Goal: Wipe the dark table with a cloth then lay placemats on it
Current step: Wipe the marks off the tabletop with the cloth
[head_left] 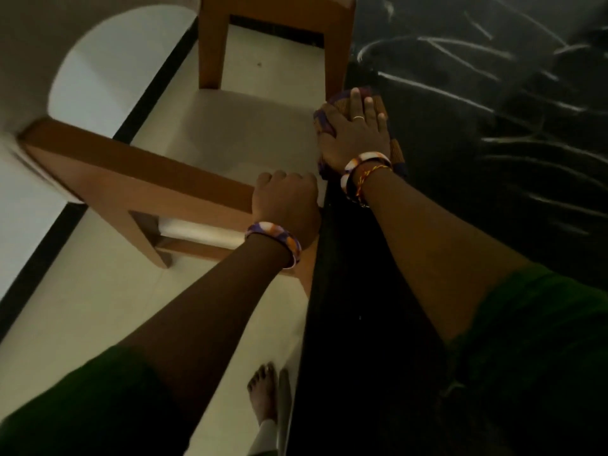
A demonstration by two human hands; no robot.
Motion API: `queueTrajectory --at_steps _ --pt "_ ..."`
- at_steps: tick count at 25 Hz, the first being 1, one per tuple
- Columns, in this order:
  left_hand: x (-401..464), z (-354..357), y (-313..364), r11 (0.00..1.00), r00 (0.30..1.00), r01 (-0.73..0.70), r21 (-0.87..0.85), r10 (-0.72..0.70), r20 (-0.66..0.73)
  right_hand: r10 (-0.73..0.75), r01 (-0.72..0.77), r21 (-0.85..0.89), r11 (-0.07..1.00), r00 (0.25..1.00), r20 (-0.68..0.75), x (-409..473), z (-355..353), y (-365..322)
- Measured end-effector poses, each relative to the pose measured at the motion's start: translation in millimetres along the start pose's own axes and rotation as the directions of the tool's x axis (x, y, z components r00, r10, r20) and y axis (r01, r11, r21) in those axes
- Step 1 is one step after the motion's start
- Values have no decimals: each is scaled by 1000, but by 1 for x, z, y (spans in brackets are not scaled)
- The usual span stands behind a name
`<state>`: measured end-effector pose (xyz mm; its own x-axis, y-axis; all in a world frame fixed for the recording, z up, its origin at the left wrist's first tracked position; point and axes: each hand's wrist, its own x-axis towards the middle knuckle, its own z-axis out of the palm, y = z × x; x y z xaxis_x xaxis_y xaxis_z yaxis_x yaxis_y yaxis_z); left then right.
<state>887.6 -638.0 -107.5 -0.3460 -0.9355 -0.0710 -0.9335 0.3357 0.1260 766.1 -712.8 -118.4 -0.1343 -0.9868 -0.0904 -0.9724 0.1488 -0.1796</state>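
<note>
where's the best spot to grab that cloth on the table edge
Probably the purple fold poking out left of the right hand, taken from the table's left edge. The cloth is pressed flat under the palm, and only that bunched fold offers something to pinch.

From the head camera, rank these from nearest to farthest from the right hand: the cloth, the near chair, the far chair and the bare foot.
1. Cloth: under the right hand, at the table's edge.
2. Far chair: its leg stands just beyond the fingers.
3. Near chair: to the left, gripped by the left hand.
4. Bare foot: on the floor, far below.
</note>
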Motion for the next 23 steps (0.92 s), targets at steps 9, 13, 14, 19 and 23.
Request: queueTrajectory --at_steps 9,13,14,19,23 --pt "-112 29 -40 996 960 -47 -73 25 -279 85 -86 48 995 996 27 -132 14 -23" --pt "-173 32 -36 984 983 4 -177 -36 -178 49 -49 3 999 998 31 -202 22 -31" --pt "-189 33 -34 980 980 6 -200 -46 -192 23 -23 -8 1000 999 34 -221 24 -34" --pt "-273 41 -16 903 965 138 -407 -215 -151 -118 118 19 993 992 43 -325 37 -45" --pt "-326 46 9 455 890 369 -810 -425 167 -244 244 14 970 970 16 -393 45 -47"
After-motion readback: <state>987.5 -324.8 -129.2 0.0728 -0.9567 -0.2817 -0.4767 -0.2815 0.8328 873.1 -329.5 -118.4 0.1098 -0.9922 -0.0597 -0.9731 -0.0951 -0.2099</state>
